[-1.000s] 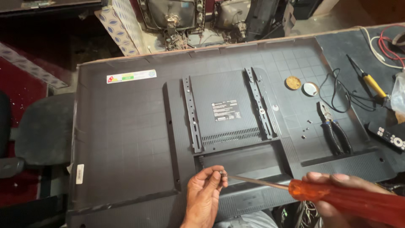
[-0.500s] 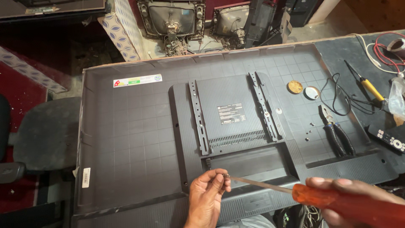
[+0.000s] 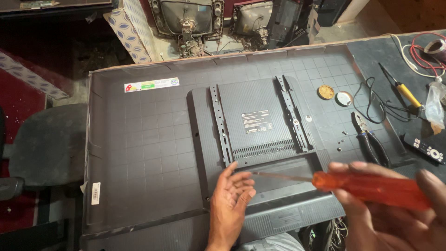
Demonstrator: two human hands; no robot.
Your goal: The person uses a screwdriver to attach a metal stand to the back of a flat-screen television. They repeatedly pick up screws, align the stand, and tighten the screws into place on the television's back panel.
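Gripping the orange-handled screwdriver (image 3: 367,188), right hand (image 3: 395,209) has fingers clamped round the handle, w/ its tip over the TV back panel (image 3: 144,148) near the front edge. Left hand (image 3: 232,197) lies palm-up beside the tip, fingers apart (cupped as if to catch).

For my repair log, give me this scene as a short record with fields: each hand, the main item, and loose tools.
Left hand: open, palm up, on the television back panel
Right hand: gripping an orange-handled screwdriver, shaft tip by the left fingers
Mounting brackets: two, fixed upright on the panel
Loose tools: pliers, yellow-handled screwdriver
Remote control: right edge
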